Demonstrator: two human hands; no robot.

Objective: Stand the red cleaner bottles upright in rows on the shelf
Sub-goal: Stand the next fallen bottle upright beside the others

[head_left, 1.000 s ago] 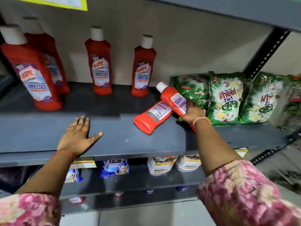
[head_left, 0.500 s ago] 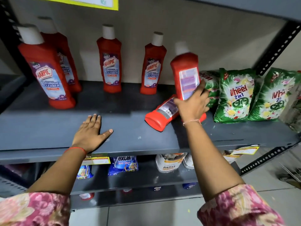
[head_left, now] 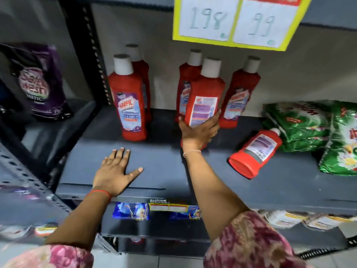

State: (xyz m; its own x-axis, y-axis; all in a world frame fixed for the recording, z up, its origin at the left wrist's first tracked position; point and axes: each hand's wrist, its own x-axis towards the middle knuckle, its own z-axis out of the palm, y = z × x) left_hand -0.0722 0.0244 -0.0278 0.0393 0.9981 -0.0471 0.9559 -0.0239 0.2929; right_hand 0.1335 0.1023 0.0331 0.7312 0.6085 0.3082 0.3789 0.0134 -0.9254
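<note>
Left hand [head_left: 116, 172] flat on shelf [head_left: 164, 169], fingers spread, holding nothing. Right hand [head_left: 199, 132]: grip wrapped round lower body of red bottle [head_left: 204, 97], upright, back label facing out, in front of rear row. Step seems placing; next likely set base down, release. Last bottle [head_left: 255, 153] lies on side, right.

We see six red cleaner bottles with white caps on the grey shelf [head_left: 154, 163]. Four stand upright toward the back, centre-left of frame. A fifth [head_left: 204, 97], back label facing us, is held upright mid-frame. The sixth [head_left: 255, 153] lies toppled at right.
</note>
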